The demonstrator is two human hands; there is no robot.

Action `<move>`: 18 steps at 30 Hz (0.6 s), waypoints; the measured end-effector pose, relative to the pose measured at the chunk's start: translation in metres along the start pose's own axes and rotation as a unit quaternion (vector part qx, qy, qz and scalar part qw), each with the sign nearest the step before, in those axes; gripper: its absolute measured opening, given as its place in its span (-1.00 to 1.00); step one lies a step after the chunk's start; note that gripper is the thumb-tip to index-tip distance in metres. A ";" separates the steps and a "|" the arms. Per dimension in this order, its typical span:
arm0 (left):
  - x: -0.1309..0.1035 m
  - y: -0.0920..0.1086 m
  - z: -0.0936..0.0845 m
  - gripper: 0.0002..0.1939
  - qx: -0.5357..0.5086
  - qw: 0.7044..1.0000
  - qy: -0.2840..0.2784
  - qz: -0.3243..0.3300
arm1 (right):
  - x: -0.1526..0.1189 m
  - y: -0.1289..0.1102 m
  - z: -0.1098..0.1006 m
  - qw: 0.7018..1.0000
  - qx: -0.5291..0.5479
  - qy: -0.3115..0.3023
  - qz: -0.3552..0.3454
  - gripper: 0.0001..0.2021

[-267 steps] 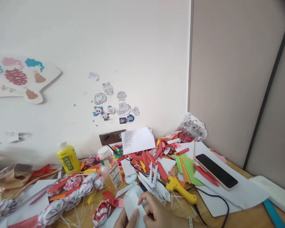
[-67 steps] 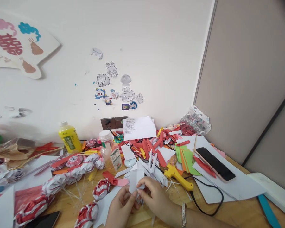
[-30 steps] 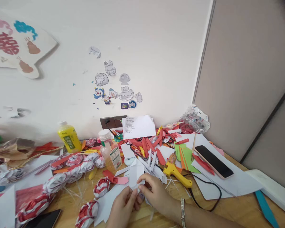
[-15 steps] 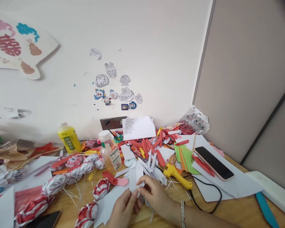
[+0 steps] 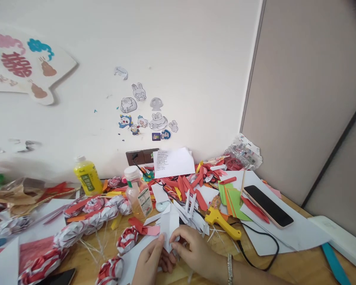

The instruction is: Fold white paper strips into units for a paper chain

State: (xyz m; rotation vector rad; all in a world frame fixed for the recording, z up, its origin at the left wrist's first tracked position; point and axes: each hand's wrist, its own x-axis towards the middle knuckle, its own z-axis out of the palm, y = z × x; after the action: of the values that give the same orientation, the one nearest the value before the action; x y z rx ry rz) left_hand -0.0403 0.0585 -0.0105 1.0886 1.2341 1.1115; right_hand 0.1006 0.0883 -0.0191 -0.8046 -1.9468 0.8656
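Observation:
A folded piece of white paper (image 5: 169,222) stands between my two hands near the bottom centre, with a crease down its length. My left hand (image 5: 154,257) pinches its lower left edge between thumb and fingers. On the lower right side, my right hand (image 5: 191,246) grips the same paper with thumb and forefinger; a silver bracelet (image 5: 230,267) circles that wrist. Beyond the paper lies a pile of white folded strips (image 5: 191,211). Red and white paper rolls (image 5: 127,238) sit left of my hands, beside a pink strip (image 5: 153,230).
A yellow glue gun (image 5: 222,223) with a black cord lies right of my hands, near green paper (image 5: 235,202) and a phone (image 5: 268,206). Behind on the left stand a clear jar (image 5: 139,198) and a yellow bottle (image 5: 88,177). Red strips (image 5: 185,184) heap along the wall.
My left thumb has shifted up and left along the paper's edge, and my right fingers sit slightly lower. The whole view has moved a little, so things appear slightly lower.

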 end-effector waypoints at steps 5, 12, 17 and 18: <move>0.000 0.002 0.000 -0.69 -0.001 1.000 -0.011 0.001 | 0.002 0.002 0.001 1.000 -0.008 0.010 -0.001 -0.88; 0.003 -0.003 0.000 -0.95 -0.016 0.999 -0.044 0.014 | 0.003 0.004 0.000 1.000 0.004 0.015 0.019 -0.89; -0.001 -0.003 0.005 -0.77 -0.005 0.999 -0.029 0.027 | 0.003 0.001 0.000 0.998 0.017 0.015 0.050 -0.86; -0.001 -0.003 0.006 -0.75 -0.002 0.999 -0.023 0.030 | 0.003 0.001 0.000 0.998 0.019 0.018 0.057 -0.85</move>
State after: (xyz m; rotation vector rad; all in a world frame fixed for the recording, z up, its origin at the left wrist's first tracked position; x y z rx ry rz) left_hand -0.0345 0.0569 -0.0129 1.1492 1.1685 1.1276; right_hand 0.0997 0.0916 -0.0184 -0.9106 -1.8627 0.9468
